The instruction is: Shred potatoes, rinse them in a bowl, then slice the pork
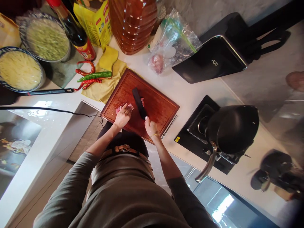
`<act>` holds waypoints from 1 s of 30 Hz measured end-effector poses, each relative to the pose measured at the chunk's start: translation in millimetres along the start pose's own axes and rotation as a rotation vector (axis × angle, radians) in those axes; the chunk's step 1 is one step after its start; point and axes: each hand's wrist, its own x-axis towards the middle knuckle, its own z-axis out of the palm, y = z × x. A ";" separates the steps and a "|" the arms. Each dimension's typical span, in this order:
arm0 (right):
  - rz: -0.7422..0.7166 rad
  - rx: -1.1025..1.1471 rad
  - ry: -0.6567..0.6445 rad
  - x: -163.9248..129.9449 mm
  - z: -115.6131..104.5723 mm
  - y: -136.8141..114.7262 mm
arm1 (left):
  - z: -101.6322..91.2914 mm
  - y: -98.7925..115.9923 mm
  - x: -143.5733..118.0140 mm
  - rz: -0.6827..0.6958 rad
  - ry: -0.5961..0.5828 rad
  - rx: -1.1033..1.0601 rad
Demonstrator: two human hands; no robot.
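On the red wooden cutting board (156,107), a piece of raw meat (123,108) lies under the left hand (123,115), whose fingers curl down on it, probably to keep it from sliding. Beside it, the right hand (150,126) is closed around the handle of a dark knife (139,103), blade resting by more meat. Board sits at the counter (187,88) edge, close to the body.

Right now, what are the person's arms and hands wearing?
Both arms have olive-grey long sleeves pushed up, leaving the forearms bare. The right hand has a thin gold bangle at the wrist. The left hand shows a ring on one finger. No gloves.
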 end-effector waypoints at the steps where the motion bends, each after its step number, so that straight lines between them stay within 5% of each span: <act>1: -0.020 -0.084 -0.001 -4.3 -0.9 -2.0 | 0.1 -0.5 -1.4 0.004 0.007 0.009; 6: -0.014 -0.385 -0.078 -22.6 -1.0 -17.1 | -0.4 -0.9 -5.2 0.003 0.024 0.026; 15: 0.037 -0.536 -0.099 -22.2 2.5 -28.8 | 1.2 0.5 -3.9 0.005 0.020 0.048; 21: -0.005 -0.421 -0.074 -8.3 17.0 -28.6 | 6.2 2.4 -5.9 -0.038 0.045 0.012; 30: -0.134 -0.155 -0.067 0.3 8.4 -10.1 | 1.5 2.2 -5.2 -0.017 0.026 0.077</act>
